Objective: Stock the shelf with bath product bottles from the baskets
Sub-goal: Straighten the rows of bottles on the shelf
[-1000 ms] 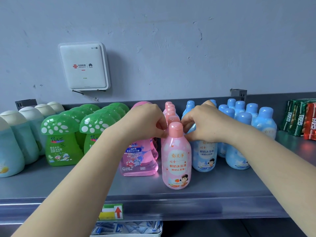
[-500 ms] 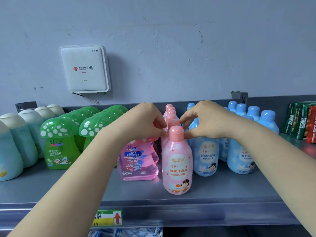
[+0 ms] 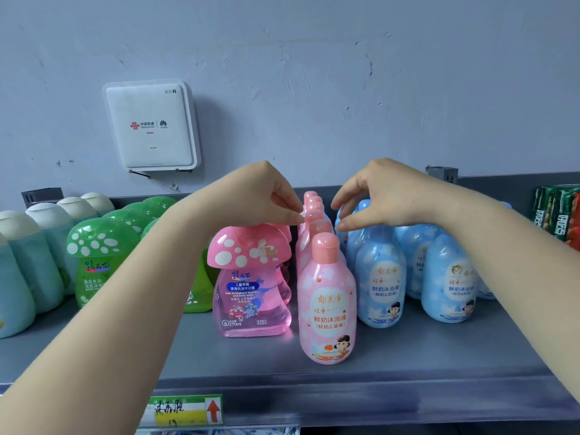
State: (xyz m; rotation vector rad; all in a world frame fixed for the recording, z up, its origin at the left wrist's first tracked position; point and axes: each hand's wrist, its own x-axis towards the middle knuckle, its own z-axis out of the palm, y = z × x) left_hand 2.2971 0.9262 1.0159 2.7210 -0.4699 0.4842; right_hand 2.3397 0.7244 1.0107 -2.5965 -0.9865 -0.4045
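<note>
**Desk:** What is happening on the shelf (image 3: 408, 365)?

**Photographer:** Two bare hands hover above a single-file row of pink bottles, led by the front pink bottle (image 3: 326, 302), which stands upright near the shelf's front lip. The left hand (image 3: 263, 196) has its fingers curled, thumb and fingertips drawn together right at a cap farther back in the row; whether they actually pinch it cannot be told. The right hand (image 3: 379, 196) hangs on the other side of the row, fingers loosely bent and apart, holding nothing.

**Desk:** And the step in hand?

**Photographer:** It reads as straightening the pink row. Done well, that likely means nudging the caps from both sides at once, lightly, so the tall narrow bottles stay upright rather than tip.

**Desk:** How much room is there?

**Photographer:** Little at the sides. Left of the front pink bottle, just beside it, stands the pink mushroom-capped bottle (image 3: 251, 284); right of it, close by, the blue bottles (image 3: 381, 277) crowd in rows. Farther left come the green mushroom bottles (image 3: 100, 262). In front of the pink bottle a strip of bare shelf runs to the lip, above a price tag with a red arrow (image 3: 188, 411). That edge is the risk: a bottle pulled forward could go over. No baskets are clearly visible.
</note>
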